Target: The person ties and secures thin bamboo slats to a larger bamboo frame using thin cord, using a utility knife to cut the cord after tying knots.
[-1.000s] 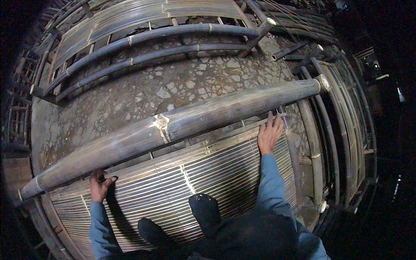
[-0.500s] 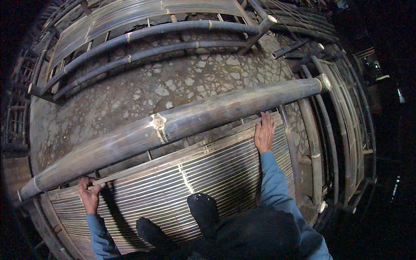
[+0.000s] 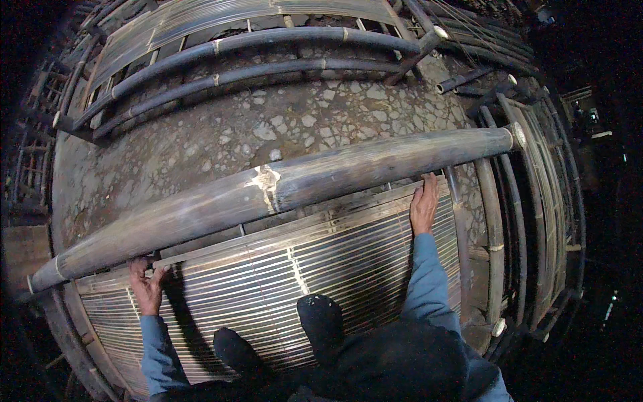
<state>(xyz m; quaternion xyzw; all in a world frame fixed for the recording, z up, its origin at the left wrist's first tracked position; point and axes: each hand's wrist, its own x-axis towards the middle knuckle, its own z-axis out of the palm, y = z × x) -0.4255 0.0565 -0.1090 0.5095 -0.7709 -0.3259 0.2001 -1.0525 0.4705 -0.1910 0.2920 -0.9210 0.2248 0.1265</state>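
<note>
Below me lies a slatted bamboo panel (image 3: 221, 301), its thin strips running side to side. Along its far edge stretches a long flat bamboo strip (image 3: 295, 230). My left hand (image 3: 147, 288) closes around the left end of this strip, thumb on the near side and fingers toward the far side. At the right end, my right hand (image 3: 424, 209) rests with its fingers bent over the strip; the fingertips are partly hidden. Just beyond both hands runs a thick bamboo pole (image 3: 375, 161), with a pale patch at its middle node.
My dark-covered feet (image 3: 320, 321) are on the panel. Past the pole is a floor (image 3: 301, 127) of broken stone. Another bamboo bench (image 3: 268, 40) stands at the far side, and more bamboo frames (image 3: 495, 241) crowd the right.
The whole view has shifted slightly, with the scene sitting further right in the picture. Both hands keep their places at the strip's ends; the right hand's fingers look more bent.
</note>
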